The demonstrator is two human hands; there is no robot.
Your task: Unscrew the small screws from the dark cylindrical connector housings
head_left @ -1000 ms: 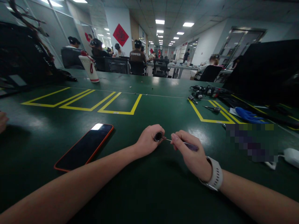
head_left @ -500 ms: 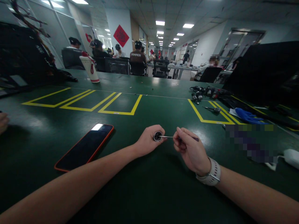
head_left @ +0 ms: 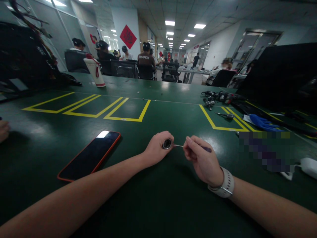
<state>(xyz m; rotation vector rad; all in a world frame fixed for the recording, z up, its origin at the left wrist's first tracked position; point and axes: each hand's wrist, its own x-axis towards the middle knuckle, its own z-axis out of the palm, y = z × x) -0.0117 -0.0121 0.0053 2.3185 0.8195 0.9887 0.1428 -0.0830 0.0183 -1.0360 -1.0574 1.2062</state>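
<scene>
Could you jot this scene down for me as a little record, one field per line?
Surface: green table with yellow tape outlines
Left hand: closed around a small round part, its open end showing
Right hand: grips a thin tool, its metal shaft pointing toward that part
Right wrist: pale watch strap
Left of the hands: orange-edged phone, screen up
Farther right: blue glove
Left edge: part of another person's hand
Unclear: whether the tool's tip touches the part
</scene>
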